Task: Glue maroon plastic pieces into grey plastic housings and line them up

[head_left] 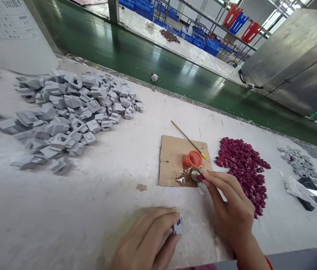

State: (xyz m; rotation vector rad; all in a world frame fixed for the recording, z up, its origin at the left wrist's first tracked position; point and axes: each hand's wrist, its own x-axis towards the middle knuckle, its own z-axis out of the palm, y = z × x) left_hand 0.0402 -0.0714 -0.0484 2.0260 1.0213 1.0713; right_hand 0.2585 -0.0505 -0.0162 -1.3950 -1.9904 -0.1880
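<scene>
My left hand [147, 240] is at the near edge of the white table [124, 180], fingers closed on a small grey plastic part [177, 226]. My right hand [230, 206] reaches to a cardboard square [171, 161] and pinches a small dark red piece [200, 177] against a small round glue-smeared pot [195, 174]. An orange cap [192, 159] sits just behind the pot. A thin stick with a yellow tip [189, 140] lies across the cardboard's far corner.
A big heap of grey plastic parts [68, 112] covers the left of the table. A pile of dark red pieces [245, 168] lies right of the cardboard, with grey scraps and a plastic bag [301, 183] beyond. A green conveyor belt [153, 60] runs behind.
</scene>
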